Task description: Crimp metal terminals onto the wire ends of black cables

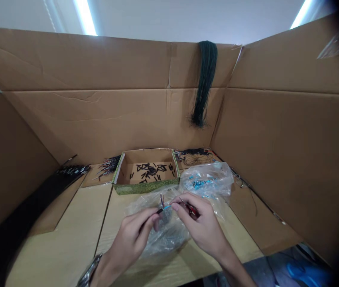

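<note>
My left hand point(137, 231) pinches a black cable point(159, 211) near its end. Several thin wires point(162, 199) stick up out of that cable, and a bright blue wire point(167, 207) runs from it to the right. With thumb and forefinger closed, my right hand point(201, 223) grips the far end of the blue wire. Tucked inside the same hand is a small red-handled tool point(192, 210), mostly hidden by the fingers, so its kind does not show. Below both hands lies a crumpled clear plastic bag point(169, 239).
Behind my hands, a green-sided box point(145, 188) contains short black pieces. Another clear bag point(217, 179) holds small blue parts. Black cables point(32, 203) lie in a bundle at left. Dark green strands point(207, 79) hang over the cardboard wall point(112, 115), which encloses the table.
</note>
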Demonstrator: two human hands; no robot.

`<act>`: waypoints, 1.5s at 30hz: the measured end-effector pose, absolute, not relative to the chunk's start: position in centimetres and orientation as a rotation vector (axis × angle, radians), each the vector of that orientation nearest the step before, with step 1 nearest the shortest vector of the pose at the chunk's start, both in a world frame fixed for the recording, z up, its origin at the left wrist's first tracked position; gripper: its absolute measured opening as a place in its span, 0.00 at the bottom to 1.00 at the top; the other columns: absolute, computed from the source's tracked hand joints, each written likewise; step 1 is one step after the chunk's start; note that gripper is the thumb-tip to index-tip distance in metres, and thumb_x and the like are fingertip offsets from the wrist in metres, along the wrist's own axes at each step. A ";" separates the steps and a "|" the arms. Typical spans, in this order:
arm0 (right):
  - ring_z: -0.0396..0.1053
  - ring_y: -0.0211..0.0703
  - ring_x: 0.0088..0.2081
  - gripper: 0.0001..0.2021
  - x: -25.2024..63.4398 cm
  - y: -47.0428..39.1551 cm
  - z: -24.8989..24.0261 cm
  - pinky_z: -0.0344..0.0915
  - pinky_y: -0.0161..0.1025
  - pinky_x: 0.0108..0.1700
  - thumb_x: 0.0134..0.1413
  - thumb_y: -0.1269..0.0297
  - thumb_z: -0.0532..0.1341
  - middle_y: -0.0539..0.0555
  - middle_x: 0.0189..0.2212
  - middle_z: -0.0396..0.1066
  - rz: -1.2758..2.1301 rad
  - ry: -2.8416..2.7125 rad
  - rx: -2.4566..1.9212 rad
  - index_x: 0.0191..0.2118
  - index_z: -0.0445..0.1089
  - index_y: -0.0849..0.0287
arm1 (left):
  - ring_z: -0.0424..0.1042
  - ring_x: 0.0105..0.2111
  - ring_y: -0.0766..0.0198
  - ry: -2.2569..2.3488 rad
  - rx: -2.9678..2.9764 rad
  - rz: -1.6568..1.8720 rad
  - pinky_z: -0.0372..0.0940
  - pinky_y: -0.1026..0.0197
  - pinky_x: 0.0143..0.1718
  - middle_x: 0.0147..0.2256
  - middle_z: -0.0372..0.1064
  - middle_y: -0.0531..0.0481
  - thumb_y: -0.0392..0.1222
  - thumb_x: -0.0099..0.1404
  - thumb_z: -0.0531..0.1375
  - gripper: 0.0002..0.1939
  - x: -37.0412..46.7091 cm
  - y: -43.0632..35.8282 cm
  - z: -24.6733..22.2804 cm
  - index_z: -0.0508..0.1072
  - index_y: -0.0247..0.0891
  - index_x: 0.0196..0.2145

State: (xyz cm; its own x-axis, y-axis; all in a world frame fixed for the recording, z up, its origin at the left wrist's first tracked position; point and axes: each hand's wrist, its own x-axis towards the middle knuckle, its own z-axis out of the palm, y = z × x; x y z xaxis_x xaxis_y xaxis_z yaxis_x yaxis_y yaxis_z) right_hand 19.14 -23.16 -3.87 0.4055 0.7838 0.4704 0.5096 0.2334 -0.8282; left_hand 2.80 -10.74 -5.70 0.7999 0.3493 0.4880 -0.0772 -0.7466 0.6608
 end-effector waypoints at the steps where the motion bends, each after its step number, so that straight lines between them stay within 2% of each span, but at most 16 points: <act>1: 0.63 0.34 0.30 0.06 19.1 -23.2 -4.0 0.58 0.33 0.31 0.65 0.66 0.59 0.49 0.29 0.69 0.253 -1.256 -1.404 0.36 0.72 0.58 | 0.68 0.28 0.70 0.233 2.198 0.694 0.62 0.70 0.34 0.28 0.70 0.53 0.37 0.75 0.51 0.11 2.8 -10.7 -5.6 0.70 0.36 0.37; 3: 0.64 0.34 0.31 0.04 19.0 -23.2 -4.5 0.59 0.32 0.31 0.64 0.70 0.59 0.49 0.30 0.68 0.183 -1.303 -1.350 0.39 0.71 0.58 | 0.62 0.23 0.71 0.275 1.943 0.470 0.57 0.70 0.26 0.24 0.68 0.53 0.45 0.77 0.48 0.17 2.6 -10.7 -5.6 0.68 0.35 0.34; 5: 0.63 0.35 0.30 0.08 19.0 -23.2 -4.9 0.58 0.32 0.29 0.61 0.76 0.58 0.49 0.30 0.66 0.068 -1.407 -1.269 0.42 0.70 0.57 | 0.51 0.17 0.73 0.269 1.611 0.264 0.46 0.69 0.18 0.19 0.63 0.55 0.52 0.77 0.47 0.20 2.5 -10.7 -5.6 0.65 0.36 0.32; 7: 0.62 0.36 0.30 0.12 19.2 -23.1 -5.3 0.59 0.33 0.30 0.59 0.80 0.57 0.50 0.31 0.67 -0.075 -1.532 -1.165 0.45 0.68 0.58 | 0.43 0.14 0.74 0.243 1.304 0.118 0.37 0.69 0.15 0.16 0.55 0.59 0.57 0.74 0.49 0.22 2.5 -10.6 -5.7 0.61 0.37 0.31; 10: 0.63 0.38 0.28 0.13 19.7 -22.9 -5.7 0.60 0.36 0.30 0.58 0.80 0.57 0.52 0.30 0.69 -0.230 -1.627 -1.060 0.47 0.67 0.60 | 0.41 0.13 0.75 0.220 1.135 0.030 0.34 0.69 0.14 0.14 0.48 0.62 0.59 0.72 0.52 0.22 2.6 -10.5 -5.7 0.59 0.38 0.30; 14: 0.64 0.37 0.29 0.12 20.1 -23.1 -6.1 0.60 0.36 0.30 0.59 0.79 0.58 0.52 0.30 0.70 -0.158 -1.590 -1.094 0.47 0.69 0.60 | 0.47 0.15 0.74 0.244 1.427 0.065 0.41 0.69 0.16 0.16 0.59 0.57 0.58 0.74 0.49 0.23 2.7 -10.7 -5.0 0.62 0.36 0.31; 18: 0.65 0.35 0.30 0.12 20.2 -24.4 -5.3 0.62 0.32 0.30 0.59 0.76 0.60 0.50 0.32 0.70 0.079 -1.516 -1.203 0.46 0.71 0.56 | 0.64 0.24 0.71 0.248 1.860 0.247 0.58 0.68 0.31 0.22 0.67 0.53 0.50 0.77 0.47 0.21 2.3 -11.4 -3.9 0.66 0.35 0.30; 20: 0.68 0.35 0.33 0.14 20.4 -25.4 -4.3 0.66 0.32 0.34 0.59 0.72 0.63 0.49 0.37 0.72 0.188 -1.496 -1.313 0.49 0.70 0.52 | 0.69 0.29 0.70 0.234 2.031 0.302 0.59 0.67 0.36 0.25 0.69 0.53 0.44 0.77 0.47 0.19 2.0 -11.7 -3.5 0.67 0.36 0.30; 23: 0.71 0.38 0.44 0.22 21.1 -27.1 -2.7 0.68 0.35 0.45 0.60 0.64 0.65 0.48 0.48 0.72 0.253 -1.525 -1.505 0.58 0.64 0.44 | 0.69 0.29 0.72 0.226 2.170 0.348 0.59 0.68 0.36 0.27 0.69 0.56 0.40 0.77 0.48 0.16 1.5 -12.1 -3.3 0.68 0.37 0.32; 25: 0.69 0.38 0.52 0.20 21.6 -28.2 -1.7 0.66 0.36 0.52 0.64 0.63 0.61 0.46 0.53 0.71 0.247 -1.584 -1.583 0.60 0.62 0.41 | 0.69 0.29 0.72 0.222 2.254 0.395 0.59 0.68 0.36 0.28 0.68 0.56 0.38 0.77 0.49 0.13 1.2 -12.1 -3.4 0.68 0.38 0.34; 27: 0.68 0.38 0.54 0.17 22.0 -28.9 -0.9 0.65 0.36 0.54 0.67 0.64 0.59 0.45 0.53 0.71 0.206 -1.639 -1.634 0.58 0.64 0.42 | 0.68 0.28 0.71 0.215 2.340 0.462 0.60 0.67 0.34 0.28 0.67 0.56 0.37 0.76 0.50 0.10 1.0 -12.0 -3.5 0.69 0.38 0.37; 31: 0.70 0.42 0.50 0.15 21.9 -29.3 0.2 0.66 0.40 0.50 0.68 0.61 0.58 0.51 0.49 0.72 0.066 -1.790 -1.755 0.58 0.66 0.50 | 0.69 0.27 0.70 0.153 2.517 0.613 0.61 0.66 0.31 0.31 0.69 0.56 0.36 0.75 0.52 0.07 0.9 -11.7 -3.7 0.68 0.40 0.46; 33: 0.72 0.42 0.44 0.14 21.6 -29.0 0.6 0.66 0.40 0.43 0.68 0.61 0.56 0.51 0.45 0.73 0.032 -1.903 -1.817 0.56 0.68 0.52 | 0.71 0.29 0.69 0.112 2.607 0.664 0.63 0.65 0.31 0.34 0.72 0.55 0.36 0.75 0.52 0.07 0.9 -11.6 -3.8 0.67 0.40 0.48; 37: 0.71 0.40 0.32 0.10 21.0 -28.1 1.1 0.58 0.39 0.30 0.67 0.61 0.57 0.48 0.33 0.72 -0.084 -2.048 -1.859 0.48 0.73 0.53 | 0.76 0.35 0.67 0.068 2.711 0.729 0.67 0.64 0.37 0.41 0.75 0.52 0.37 0.75 0.52 0.08 0.9 -11.5 -3.9 0.67 0.38 0.49; 42: 0.68 0.37 0.27 0.10 21.4 -27.2 1.1 0.52 0.39 0.27 0.65 0.60 0.58 0.47 0.29 0.70 -0.141 -2.034 -1.839 0.46 0.74 0.52 | 0.76 0.39 0.66 0.087 2.712 0.690 0.68 0.64 0.41 0.44 0.75 0.52 0.37 0.75 0.53 0.09 0.9 -11.5 -3.9 0.67 0.41 0.51; 45: 0.67 0.37 0.26 0.09 21.6 -27.0 1.1 0.51 0.38 0.27 0.64 0.61 0.59 0.47 0.28 0.71 -0.087 -2.032 -1.806 0.45 0.76 0.52 | 0.76 0.40 0.67 0.100 2.699 0.664 0.68 0.65 0.42 0.44 0.75 0.52 0.37 0.75 0.54 0.10 0.8 -11.6 -3.8 0.67 0.41 0.52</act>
